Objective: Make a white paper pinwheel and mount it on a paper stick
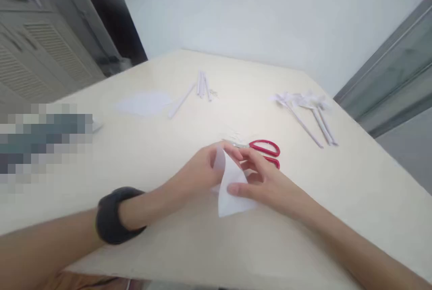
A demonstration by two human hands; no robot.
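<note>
Folding underway: left hand [202, 168] and right hand [261, 182] both pinched shut on white paper piece [232, 191], held just above table [135, 164] near red scissors [266, 150] (finished pinwheels [303, 105] well apart). Next, probably: pressing the crease flat, edges kept aligned.

You are indoors in what looks like a plain room of a home or small office, seated at a pale wooden table [354, 200] set near a bare white wall [270, 15]. Left of the table stands a grey cabinet [37, 42] with slatted doors; right of the table runs a grey-framed glass door [398, 69]. On the table lie red-handled scissors [266, 149] and rolled paper sticks [202, 85], so it serves as a craft spot.
</note>
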